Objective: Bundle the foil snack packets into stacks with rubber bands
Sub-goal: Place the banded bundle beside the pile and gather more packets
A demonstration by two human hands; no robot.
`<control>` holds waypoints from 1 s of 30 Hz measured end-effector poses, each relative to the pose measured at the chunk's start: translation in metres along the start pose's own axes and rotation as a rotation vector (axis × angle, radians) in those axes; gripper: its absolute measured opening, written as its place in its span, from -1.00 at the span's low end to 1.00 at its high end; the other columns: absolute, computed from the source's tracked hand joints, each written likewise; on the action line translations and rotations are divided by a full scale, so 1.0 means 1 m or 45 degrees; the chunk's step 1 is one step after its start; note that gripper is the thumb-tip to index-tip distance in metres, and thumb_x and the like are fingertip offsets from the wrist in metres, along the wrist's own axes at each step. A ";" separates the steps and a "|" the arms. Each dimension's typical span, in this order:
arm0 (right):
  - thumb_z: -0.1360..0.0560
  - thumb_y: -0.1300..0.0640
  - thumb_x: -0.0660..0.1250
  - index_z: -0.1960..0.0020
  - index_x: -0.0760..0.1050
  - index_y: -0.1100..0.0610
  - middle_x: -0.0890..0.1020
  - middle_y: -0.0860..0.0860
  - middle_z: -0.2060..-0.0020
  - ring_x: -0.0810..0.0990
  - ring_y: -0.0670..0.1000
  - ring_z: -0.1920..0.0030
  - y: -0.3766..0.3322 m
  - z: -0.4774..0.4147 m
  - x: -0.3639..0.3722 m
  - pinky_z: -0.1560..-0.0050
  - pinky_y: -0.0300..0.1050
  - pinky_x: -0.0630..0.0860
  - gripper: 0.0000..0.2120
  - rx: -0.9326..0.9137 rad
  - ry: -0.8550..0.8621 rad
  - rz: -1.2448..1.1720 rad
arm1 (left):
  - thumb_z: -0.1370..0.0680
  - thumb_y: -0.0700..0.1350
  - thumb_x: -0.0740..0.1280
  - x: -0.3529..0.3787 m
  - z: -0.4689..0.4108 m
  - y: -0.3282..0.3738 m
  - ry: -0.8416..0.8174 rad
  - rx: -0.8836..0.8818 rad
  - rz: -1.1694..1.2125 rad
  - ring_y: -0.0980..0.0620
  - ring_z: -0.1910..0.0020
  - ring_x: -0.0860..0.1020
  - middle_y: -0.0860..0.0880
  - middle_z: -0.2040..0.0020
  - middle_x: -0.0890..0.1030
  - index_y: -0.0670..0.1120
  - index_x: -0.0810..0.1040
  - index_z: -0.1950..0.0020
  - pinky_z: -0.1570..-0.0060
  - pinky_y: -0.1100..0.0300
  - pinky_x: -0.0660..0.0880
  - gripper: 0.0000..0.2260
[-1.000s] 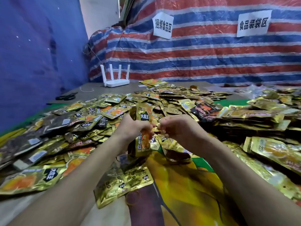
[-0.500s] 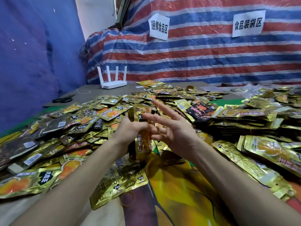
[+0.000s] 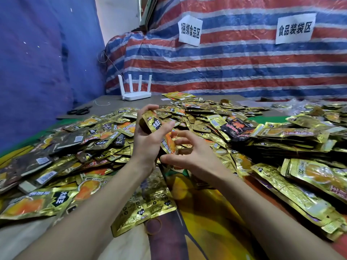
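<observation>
Head view: the left hand (image 3: 144, 145) is seen closed round a stack of gold foil packets (image 3: 152, 122), with the thumb laid across its front and the fingers curled over its top. The stack is held tilted above the middle of the counter (image 3: 116, 103), clear of the loose packets (image 3: 206, 117) heaped across most of the surface. The right hand (image 3: 189, 156) is held just beside the stack's lower end, its fingers spread and half curled; whether a band is caught on them cannot be told. One loose rubber band (image 3: 153, 226) is noted lying flat near the near edge, partly under a gold packet. A white router (image 3: 135, 91) is placed at the far edge, and black scissors (image 3: 79, 110) lie towards the far left corner.
</observation>
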State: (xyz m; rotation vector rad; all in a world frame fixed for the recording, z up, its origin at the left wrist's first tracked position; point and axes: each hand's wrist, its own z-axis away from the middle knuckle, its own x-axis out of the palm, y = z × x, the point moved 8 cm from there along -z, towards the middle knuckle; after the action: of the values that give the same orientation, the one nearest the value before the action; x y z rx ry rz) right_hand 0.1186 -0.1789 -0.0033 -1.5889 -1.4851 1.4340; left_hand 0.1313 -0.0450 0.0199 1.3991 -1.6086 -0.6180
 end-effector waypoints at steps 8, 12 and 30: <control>-0.34 0.08 0.63 -0.35 0.38 -0.04 0.51 -0.16 -0.19 0.46 -0.41 -0.14 -0.007 0.003 -0.001 0.06 -0.52 0.44 -0.32 -0.073 -0.005 0.063 | -0.38 -0.26 0.45 0.016 0.004 -0.002 -0.157 -0.011 0.138 0.00 0.17 0.60 -0.06 0.10 0.57 0.09 0.46 -0.07 0.17 -0.03 0.58 -0.62; -0.33 0.19 0.63 -0.40 0.36 -0.02 0.54 -0.15 -0.14 0.60 -0.24 -0.08 -0.008 0.006 0.005 -0.10 -0.28 0.58 -0.26 -0.064 0.006 -0.052 | -0.41 -0.31 0.44 0.015 0.005 -0.003 -0.127 -0.068 0.287 -0.03 0.17 0.59 -0.05 0.13 0.58 0.11 0.50 -0.03 0.14 -0.03 0.57 -0.64; -0.15 0.12 0.70 -0.32 0.48 0.07 0.67 0.00 -0.10 0.70 -0.08 -0.06 -0.002 0.010 0.003 -0.13 -0.06 0.63 -0.21 -0.081 0.331 -0.361 | -0.62 0.04 0.33 0.008 0.007 -0.031 0.053 -0.583 0.487 -0.14 0.17 0.69 -0.18 0.16 0.68 -0.16 0.69 0.26 0.10 -0.03 0.65 -0.62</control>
State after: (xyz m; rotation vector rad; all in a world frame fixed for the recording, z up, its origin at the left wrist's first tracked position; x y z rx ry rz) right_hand 0.1078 -0.1784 -0.0050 -1.4670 -1.5386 0.9922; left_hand 0.1414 -0.0609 -0.0066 0.7422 -1.5254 -0.6673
